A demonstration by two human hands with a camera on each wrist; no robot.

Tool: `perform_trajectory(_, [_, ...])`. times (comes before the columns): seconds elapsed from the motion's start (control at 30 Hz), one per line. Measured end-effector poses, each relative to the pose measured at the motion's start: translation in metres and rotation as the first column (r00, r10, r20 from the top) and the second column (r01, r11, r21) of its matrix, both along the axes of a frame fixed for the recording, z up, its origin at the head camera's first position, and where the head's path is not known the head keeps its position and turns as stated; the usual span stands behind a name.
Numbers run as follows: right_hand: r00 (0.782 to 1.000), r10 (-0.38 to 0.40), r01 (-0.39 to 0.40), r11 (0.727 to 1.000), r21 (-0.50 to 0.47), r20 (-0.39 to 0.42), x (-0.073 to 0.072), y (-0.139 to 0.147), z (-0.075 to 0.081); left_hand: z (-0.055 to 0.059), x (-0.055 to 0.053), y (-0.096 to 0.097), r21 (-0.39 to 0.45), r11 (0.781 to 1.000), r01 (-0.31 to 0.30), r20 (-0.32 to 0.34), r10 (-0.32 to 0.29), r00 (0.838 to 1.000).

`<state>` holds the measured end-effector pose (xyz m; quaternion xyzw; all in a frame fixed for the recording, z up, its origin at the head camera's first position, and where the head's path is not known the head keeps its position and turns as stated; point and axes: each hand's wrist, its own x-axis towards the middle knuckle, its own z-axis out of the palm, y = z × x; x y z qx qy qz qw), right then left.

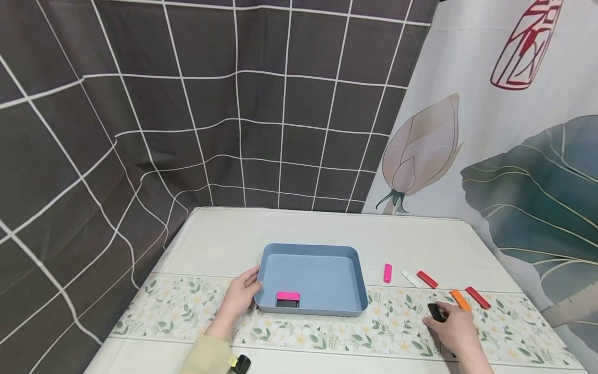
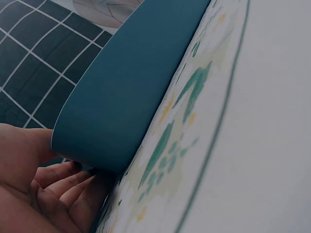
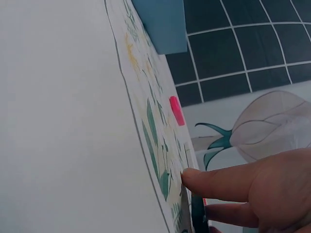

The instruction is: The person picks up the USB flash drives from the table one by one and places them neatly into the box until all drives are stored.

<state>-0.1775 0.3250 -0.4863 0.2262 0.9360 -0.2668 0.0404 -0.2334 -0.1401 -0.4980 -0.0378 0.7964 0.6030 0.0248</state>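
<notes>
A blue rectangular tray [image 1: 308, 270] lies on the table. My left hand [image 1: 240, 293] pinches its left wall, thumb over the rim and fingers outside, as the left wrist view also shows around the tray corner [image 2: 97, 131]. Inside the tray, near the front left, a pink stick [image 1: 288, 295] lies beside a black one [image 1: 287, 304]. On the right, my right hand [image 1: 455, 330] holds a small flat black stick [image 1: 436, 312] between thumb and fingers, low over the flowered cloth. In the right wrist view the black stick [image 3: 198, 213] is partly hidden by the hand.
Beyond my right hand lie an orange stick [image 1: 460, 299], red sticks [image 1: 478, 297] [image 1: 427, 279], a white stick [image 1: 411, 279] and, nearer the tray, a pink stick [image 1: 388, 273]. A black object [image 1: 241, 364] is by my left sleeve. Dark checked curtain [image 1: 261, 104] hangs behind.
</notes>
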Motion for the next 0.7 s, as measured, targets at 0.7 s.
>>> perform_trajectory(0.7, [0.995,0.082,-0.084,0.996,-0.036,-0.06,-0.0001,-0.0027,-0.0014,-0.0027,-0.0002,-0.001,0.019,1.0,0.001,0.005,-0.001,1.0])
